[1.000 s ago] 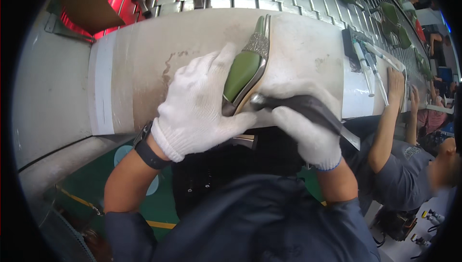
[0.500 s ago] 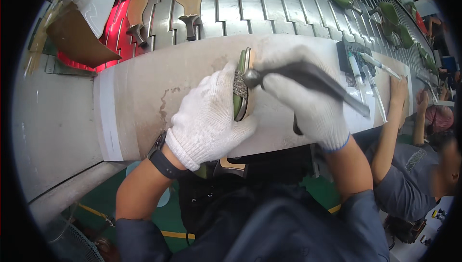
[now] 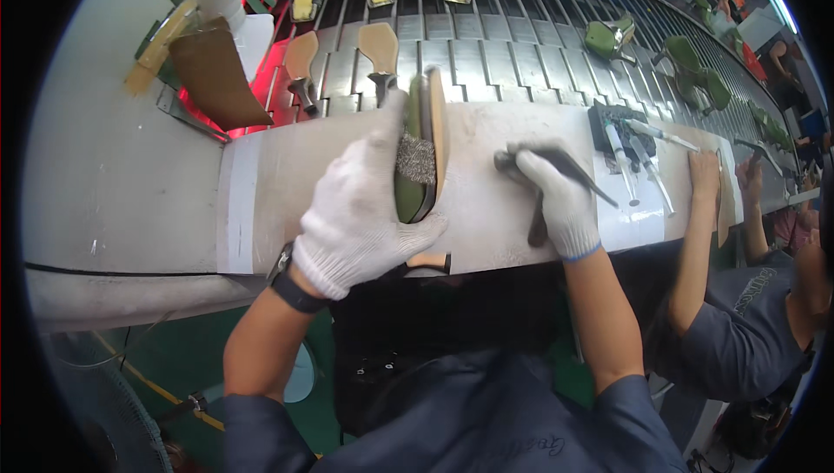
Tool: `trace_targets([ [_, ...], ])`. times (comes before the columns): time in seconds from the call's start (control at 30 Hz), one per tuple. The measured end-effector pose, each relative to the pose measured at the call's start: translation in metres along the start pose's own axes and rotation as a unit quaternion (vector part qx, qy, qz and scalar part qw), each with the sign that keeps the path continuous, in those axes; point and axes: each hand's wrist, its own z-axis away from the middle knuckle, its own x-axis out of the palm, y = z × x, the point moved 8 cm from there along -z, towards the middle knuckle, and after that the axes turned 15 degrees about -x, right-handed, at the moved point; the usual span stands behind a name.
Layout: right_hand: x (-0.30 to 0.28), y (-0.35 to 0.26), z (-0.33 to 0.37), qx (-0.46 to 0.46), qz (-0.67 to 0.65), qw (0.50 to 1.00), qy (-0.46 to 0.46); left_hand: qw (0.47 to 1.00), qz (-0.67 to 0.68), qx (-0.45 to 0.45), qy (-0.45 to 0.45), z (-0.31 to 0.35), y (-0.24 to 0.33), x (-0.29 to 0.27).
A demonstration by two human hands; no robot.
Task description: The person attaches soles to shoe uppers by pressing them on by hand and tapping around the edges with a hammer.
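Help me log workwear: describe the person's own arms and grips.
The left grip and right grip wear white knitted gloves, the right one edged blue. A black watch strap sits behind the left glove. Short navy fabric sleeves end above bare forearms.

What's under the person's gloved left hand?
Along the right edge of the left hand shows a green shoe, its glittery band and tan sole in view. The hand covers part of the shoe's left side, plus whatever lies beneath the palm.

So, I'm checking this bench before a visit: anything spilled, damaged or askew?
Nothing looks clearly spilled or damaged. Only the syringes look untidy: they splay at different angles by the black block, right of the hammer in the right hand.
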Motion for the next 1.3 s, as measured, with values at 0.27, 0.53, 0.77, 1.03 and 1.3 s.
trace_targets([
  [0.27,0.046,-0.094,0.032,-0.09,0.101,0.984,-0.116,0.97,0.211,0.118,0.032,0.007,0.052,-0.037],
  [0.53,0.087,-0.218,0.052,-0.269,0.231,0.893,-0.278,0.965,0.19,0.163,0.081,0.028,0.076,-0.023],
  [0.77,0.094,-0.223,0.024,-0.182,0.121,0.941,-0.258,0.947,0.173,0.247,0.11,0.049,0.087,-0.016],
  [1.03,0.093,-0.202,0.091,-0.084,0.021,0.904,-0.419,0.942,0.081,0.29,0.15,0.127,0.063,0.015],
  [1.3,0.063,-0.031,0.153,0.034,0.018,0.992,-0.122,0.906,-0.079,0.209,0.359,0.118,-0.046,0.078],
])
